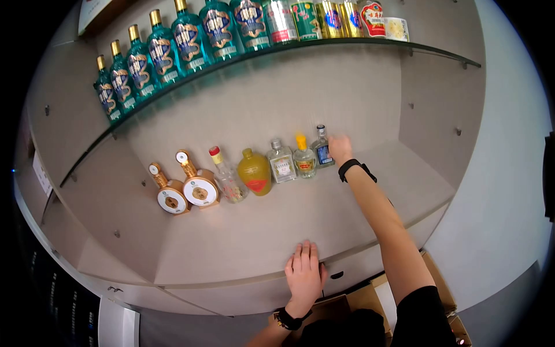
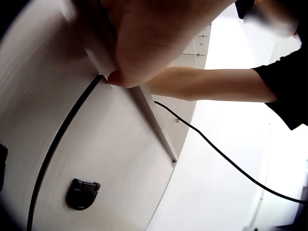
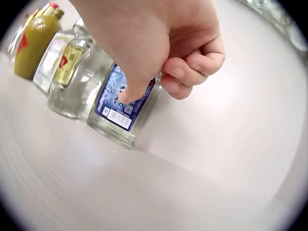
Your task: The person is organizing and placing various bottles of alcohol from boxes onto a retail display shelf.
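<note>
A small clear bottle with a blue label (image 1: pixel 324 154) stands at the right end of the lower row. My right hand (image 1: pixel 340 149) is at its right side; in the right wrist view the thumb of that hand (image 3: pixel 149 53) lies on the blue label (image 3: pixel 118 101), the other fingers curled by the bottle's far side, the index finger hidden. Touching it on the left is a yellow-capped bottle (image 1: pixel 304 159). My left hand (image 1: pixel 304 277) rests on the shelf's front edge with fingers straight; in the left wrist view that hand (image 2: pixel 154 38) lies over the board's edge.
Further left stand a square clear bottle (image 1: pixel 282 165), an olive bottle (image 1: pixel 254 173), a red-capped bottle (image 1: pixel 228 179) and two round white-and-gold bottles (image 1: pixel 200 189). A glass shelf (image 1: pixel 277 51) above carries teal bottles (image 1: pixel 218 32) and cans. Open cardboard boxes (image 1: pixel 365 298) are below.
</note>
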A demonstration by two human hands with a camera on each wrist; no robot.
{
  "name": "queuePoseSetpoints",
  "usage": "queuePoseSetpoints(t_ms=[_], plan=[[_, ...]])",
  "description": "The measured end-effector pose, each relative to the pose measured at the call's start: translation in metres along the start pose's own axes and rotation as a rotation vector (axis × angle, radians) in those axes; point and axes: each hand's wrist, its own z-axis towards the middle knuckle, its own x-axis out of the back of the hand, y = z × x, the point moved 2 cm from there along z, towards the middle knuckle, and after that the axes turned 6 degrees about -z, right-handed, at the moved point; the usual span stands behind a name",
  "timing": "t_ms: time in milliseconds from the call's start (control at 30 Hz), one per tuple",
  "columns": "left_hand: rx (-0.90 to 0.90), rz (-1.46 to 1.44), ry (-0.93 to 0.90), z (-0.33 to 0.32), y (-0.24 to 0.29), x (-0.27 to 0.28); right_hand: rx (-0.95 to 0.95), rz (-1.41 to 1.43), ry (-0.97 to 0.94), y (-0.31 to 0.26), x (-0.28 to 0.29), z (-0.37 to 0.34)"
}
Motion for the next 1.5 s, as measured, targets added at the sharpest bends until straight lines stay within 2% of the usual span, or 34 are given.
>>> queuePoseSetpoints(t_ms=[33,100,200,233,300,333,400,467,500,533,567,600,633,700,733,767,833,867,900,967,1000,1033,1067,1100,1200,1300,1367,1400,1433,1500], plan=[[-0.017,0.014,0.008,0.001,-0.001,0.005,-0.045,0.095,-0.096,0.008,0.004,-0.005],[-0.006,-0.006,-0.006,-0.001,-0.001,0.000,-0.053,0.064,-0.081,0.015,0.007,-0.010],[0.009,-0.019,-0.028,-0.001,0.000,0.002,0.022,0.138,0.090,0.048,0.031,-0.040],[0.015,-0.068,-0.021,-0.004,0.014,0.004,0.024,0.091,0.074,0.073,0.039,-0.063],[0.028,-0.095,-0.073,0.001,0.001,0.011,0.198,0.177,0.282,0.086,0.054,-0.094],[0.025,-0.148,-0.087,0.000,0.003,0.016,0.280,0.358,0.276,0.111,0.063,-0.141],[0.014,-0.154,-0.064,0.009,-0.005,0.023,0.234,0.427,0.071,0.124,0.077,-0.175],[-0.001,-0.176,-0.066,0.010,-0.001,0.025,0.118,0.637,-0.004,0.146,0.098,-0.243],[0.012,-0.163,-0.057,0.010,0.001,0.026,-0.021,0.699,-0.065,0.162,0.115,-0.289],[0.005,-0.162,-0.091,0.002,0.006,0.025,-0.201,0.762,-0.157,0.176,0.119,-0.348],[0.003,-0.155,-0.091,0.011,-0.001,0.026,-0.180,0.762,-0.121,0.180,0.102,-0.355],[0.020,-0.122,-0.050,0.012,-0.005,0.027,-0.322,0.825,-0.168,0.187,0.106,-0.393],[0.011,-0.139,-0.054,0.005,0.004,0.018,-0.545,0.827,-0.268,0.202,0.111,-0.458],[-0.016,-0.066,-0.098,-0.002,-0.004,0.006,-0.642,0.757,-0.347,0.205,0.092,-0.520],[-0.056,-0.107,-0.098,-0.013,0.007,-0.009,-0.752,0.668,-0.277,0.210,0.082,-0.581],[-0.066,-0.083,-0.069,-0.005,-0.009,-0.001,-0.827,0.686,-0.367,0.201,0.096,-0.604],[-0.090,0.059,-0.071,-0.004,-0.006,0.000,-0.947,0.461,-0.415,0.190,0.101,-0.687],[-0.166,0.132,-0.016,-0.005,-0.007,-0.002,-1.026,0.454,-0.548,0.181,0.101,-0.733],[-0.140,0.178,-0.026,-0.008,-0.019,-0.009,-1.101,0.457,-0.661,0.170,0.097,-0.775],[-0.140,0.201,-0.062,-0.009,-0.021,-0.018,-1.276,0.492,-0.808,0.146,0.094,-0.843],[-0.143,0.177,-0.027,-0.007,-0.023,-0.014,-1.272,0.511,-0.848,0.132,0.090,-0.873],[-0.139,0.160,0.025,-0.005,-0.021,-0.014,-1.260,0.538,-0.871,0.123,0.088,-0.887],[-0.151,0.150,0.017,-0.006,-0.020,-0.016,-1.219,0.503,-0.975,0.115,0.085,-0.898],[-0.127,0.152,0.005,-0.006,-0.021,-0.017,-1.225,0.551,-1.000,0.109,0.080,-0.901],[-0.092,0.182,-0.029,-0.006,-0.019,-0.014,-1.219,0.592,-0.927,0.100,0.061,-0.897],[-0.100,0.175,-0.031,-0.005,-0.017,-0.014,-1.111,0.561,-0.845,0.103,0.025,-0.877],[-0.117,0.165,-0.021,-0.006,-0.017,-0.014,-1.039,0.678,-0.911,0.102,-0.004,-0.866],[-0.117,0.159,-0.028,-0.005,-0.017,-0.014,-0.939,0.598,-0.819,0.098,-0.014,-0.861],[-0.117,0.153,-0.036,-0.005,-0.016,-0.013,-0.927,0.610,-0.819,0.096,-0.023,-0.858],[-0.115,0.156,-0.034,-0.005,-0.012,-0.011,-0.922,0.511,-1.095,0.090,-0.042,-0.856]])
